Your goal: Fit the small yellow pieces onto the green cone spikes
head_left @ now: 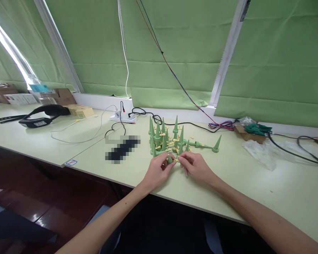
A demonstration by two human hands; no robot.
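My left hand [159,170] is closed around a small green cone-shaped piece [170,159] just above the front part of the table. Close beside it, my right hand [194,164] pinches a small yellow piece [176,159] against or near the green one; whether the two are joined I cannot tell. Behind both hands stands a cluster of green pointed cones [157,133] with small yellow pegs sticking out among them. To the right of the cluster a green cone lies on its side [204,145], and another stands upright [217,144].
A power strip [123,116] with cables sits by the wall. At left lie a black headset strap [38,121] and small yellow boxes [84,112]. To the right are clear plastic bags [261,153] and a cardboard box [250,135] with green cloth. The table's front edge [137,185] runs below my wrists.
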